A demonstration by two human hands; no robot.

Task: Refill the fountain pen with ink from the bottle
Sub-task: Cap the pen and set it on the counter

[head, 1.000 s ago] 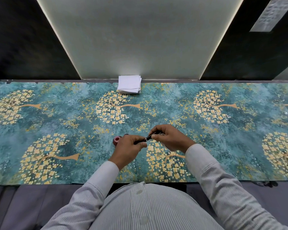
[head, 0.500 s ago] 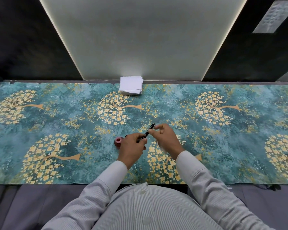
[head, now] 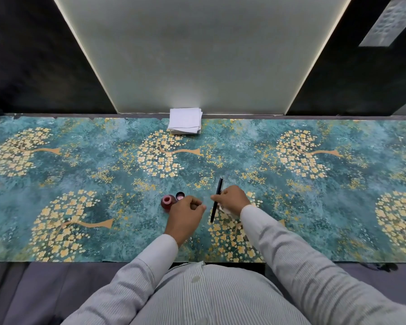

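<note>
Black fountain pen (head: 217, 200) held in right hand (head: 232, 200), fingers (head: 215, 197) pinched on the barrel near its middle; pen runs nearly upright in frame, far end pointing away from the person, near end toward them. Whether a nib is exposed or a cap is fitted cannot be made out. White crumpled material, possibly tissue (head: 225, 210), shows under the right palm; mostly hidden by the hand. Left hand (head: 185, 213) sits just beside the ink bottle (head: 168, 202), fingers curled loosely inward, nothing visible in them; its knuckles cover the bottle's near right side, so contact cannot be confirmed. Bottle is dark red, mouth open, standing on the surface (head: 56, 184), which carries a teal covering with golden tree print. Bottle cap (head: 180, 196) lies just behind and right of the bottle, inside facing up. Stack of white folded paper (head: 185, 120) rests at the far edge of the surface, well apart from the hands. No label or writing legible on bottle, cap or pen. Both forearms in pale striped sleeves (head: 279, 245); lower body cut off by frame edge.
</note>
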